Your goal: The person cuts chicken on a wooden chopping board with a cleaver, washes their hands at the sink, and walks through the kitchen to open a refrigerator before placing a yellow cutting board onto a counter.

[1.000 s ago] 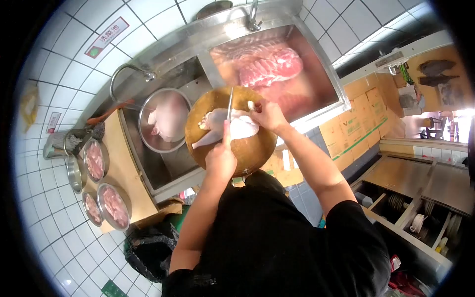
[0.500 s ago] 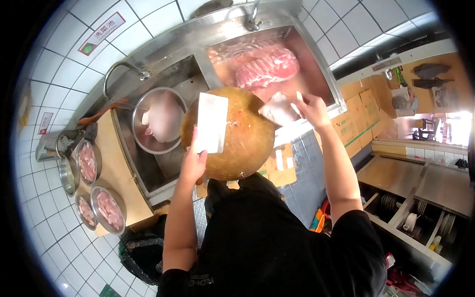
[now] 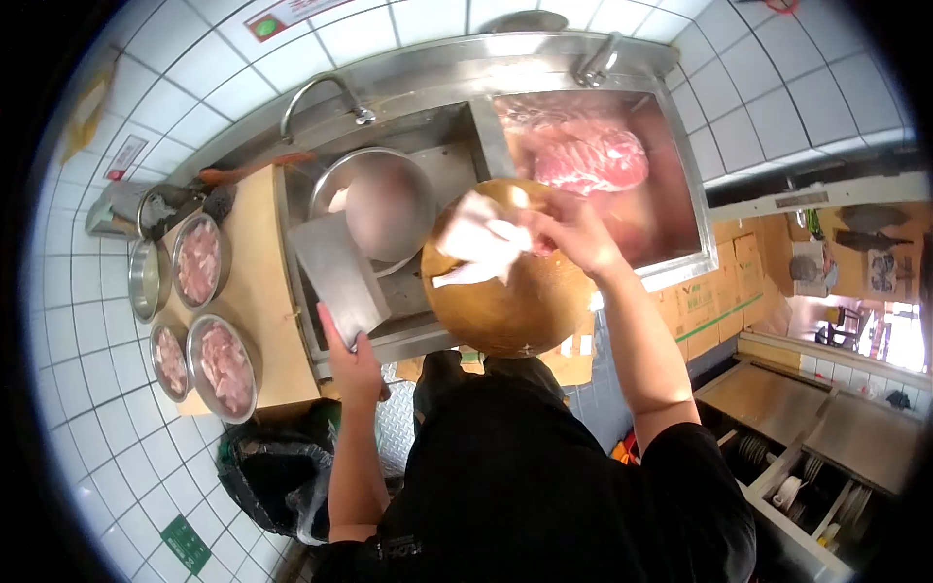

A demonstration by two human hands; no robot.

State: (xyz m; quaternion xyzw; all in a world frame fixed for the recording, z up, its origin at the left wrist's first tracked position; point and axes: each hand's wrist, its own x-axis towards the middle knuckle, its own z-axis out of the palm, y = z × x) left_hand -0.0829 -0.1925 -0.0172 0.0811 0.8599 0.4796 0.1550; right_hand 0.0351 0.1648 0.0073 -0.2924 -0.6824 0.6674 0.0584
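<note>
- two hands: the left hand has its fingers closed on one cleaver, index finger and thumb against the blade.
- the right hand has its fingers gripping one pale meat piece, slightly blurred, over the round board; whether the piece touches the wood cannot be told.
- one board: its near part is bare wood, and its far edge reaches over the sink divider.
- the cleaver is left of the board, a gap between them, its blade over the near left corner of the left basin.
- two basins, two taps: one steel bowl with a large, blurred pale lump in the left, one red meat slab in the right.
- open room: bare steel beyond the bowl; reddish water near the slab.
- three bowls of pink pieces and one steel pot line the table's left edge; bare wood lies to their right.
</note>
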